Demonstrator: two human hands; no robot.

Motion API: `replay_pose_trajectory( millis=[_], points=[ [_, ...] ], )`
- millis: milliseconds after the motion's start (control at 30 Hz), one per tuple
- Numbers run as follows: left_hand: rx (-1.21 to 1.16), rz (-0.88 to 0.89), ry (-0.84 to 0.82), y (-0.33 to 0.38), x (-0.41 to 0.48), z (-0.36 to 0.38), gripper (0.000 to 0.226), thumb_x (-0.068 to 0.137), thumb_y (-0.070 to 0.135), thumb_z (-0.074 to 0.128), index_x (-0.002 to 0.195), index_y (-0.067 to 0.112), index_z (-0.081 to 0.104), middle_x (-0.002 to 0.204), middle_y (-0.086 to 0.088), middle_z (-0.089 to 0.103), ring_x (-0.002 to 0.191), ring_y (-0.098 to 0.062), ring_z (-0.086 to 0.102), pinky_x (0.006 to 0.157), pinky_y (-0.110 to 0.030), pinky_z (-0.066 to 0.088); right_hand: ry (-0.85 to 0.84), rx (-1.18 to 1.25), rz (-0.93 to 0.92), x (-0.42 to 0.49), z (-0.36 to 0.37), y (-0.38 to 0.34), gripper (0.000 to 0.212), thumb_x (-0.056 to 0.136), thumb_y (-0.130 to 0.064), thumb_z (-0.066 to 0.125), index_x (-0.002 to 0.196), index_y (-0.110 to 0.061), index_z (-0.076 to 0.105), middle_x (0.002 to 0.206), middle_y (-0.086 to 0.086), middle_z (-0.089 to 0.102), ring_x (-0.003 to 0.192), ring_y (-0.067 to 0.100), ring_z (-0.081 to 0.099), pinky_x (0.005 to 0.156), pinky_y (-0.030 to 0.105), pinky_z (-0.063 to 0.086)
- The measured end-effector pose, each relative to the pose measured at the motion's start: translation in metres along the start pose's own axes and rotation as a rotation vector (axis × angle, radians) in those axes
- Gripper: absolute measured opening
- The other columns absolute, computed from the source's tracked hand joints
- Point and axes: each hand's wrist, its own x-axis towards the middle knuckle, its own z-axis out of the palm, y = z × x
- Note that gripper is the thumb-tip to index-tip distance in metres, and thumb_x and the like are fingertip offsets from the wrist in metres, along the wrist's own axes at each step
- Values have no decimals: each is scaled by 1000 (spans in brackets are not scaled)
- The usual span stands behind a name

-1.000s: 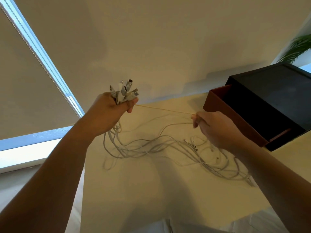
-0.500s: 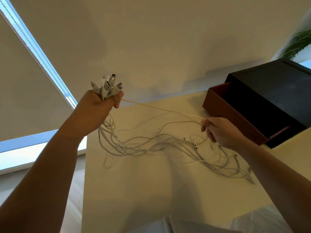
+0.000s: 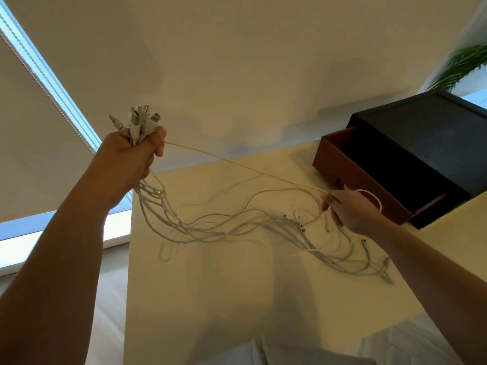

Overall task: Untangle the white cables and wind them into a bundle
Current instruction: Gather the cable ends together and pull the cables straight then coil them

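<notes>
Your cables [image 3: 237, 227] are white going a bit grey, and the one strand [image 3: 237, 164] you've got stretched out looks cream-yellow. Under them the table [image 3: 210, 299] is plain pale yellow. The box [image 3: 421, 143] is black with a reddish-brown drawer [image 3: 350, 167], and the plant [image 3: 458, 67] is green.

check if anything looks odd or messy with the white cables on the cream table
Yes. The thin white cables sprawl in a crossed, looping tangle on the cream table, their plug ends bunched in the left hand. One yellowish cable stands out, stretched above the table between that hand and the right hand.
</notes>
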Motion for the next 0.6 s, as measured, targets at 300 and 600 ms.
replay_pose_trajectory(
  millis=[300, 600],
  points=[
    [237, 115, 270, 0, -2, 23, 24, 93, 47, 55, 103, 31, 68, 62, 3, 51, 51, -8, 41, 66, -27, 38, -158, -368, -98, -24, -17, -38, 43, 101, -42, 32, 81, -21, 64, 71, 1, 61, 65, 11, 57, 74, 33, 43],
    [233, 94, 116, 7, -12, 44, 22, 92, 25, 61, 77, 39, 66, 78, 16, 64, 58, 12, 56, 58, -4, 38, -328, -89, -247, -32, -17, -55, 61, 92, -29, 58, 145, -33, 28, 139, -17, 43, 128, 5, 42, 105, 28, 36]
  ],
)
